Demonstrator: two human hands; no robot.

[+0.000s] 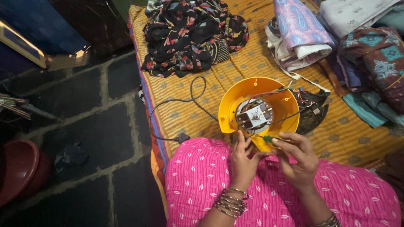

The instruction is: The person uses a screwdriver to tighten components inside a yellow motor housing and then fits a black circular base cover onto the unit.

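Left hand [243,162]: open on yellow housing [235,105] rim | right hand [296,157]: pinching green-handled screwdriver [268,138]

My left hand [242,162] on the glossy, smooth yellow plastic housing [259,107], dull grey metal motor [254,116] inside it, rubbery matt black cord [185,101], woven striped cloth bedcover [248,63], my soft pink printed cotton lap [202,176], shiny metal bangles [230,202], rough dark stone floor [92,134]

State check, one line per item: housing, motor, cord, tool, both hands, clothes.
yellow housing: open side up, tilted against the lap
motor: exposed inside housing, wires loose
black cord: slack on the bedspread, plug unplugged
green-handled tool: pinched in right hand
left hand: on the housing rim
dark floral cloth: crumpled
folded clothes: stacked
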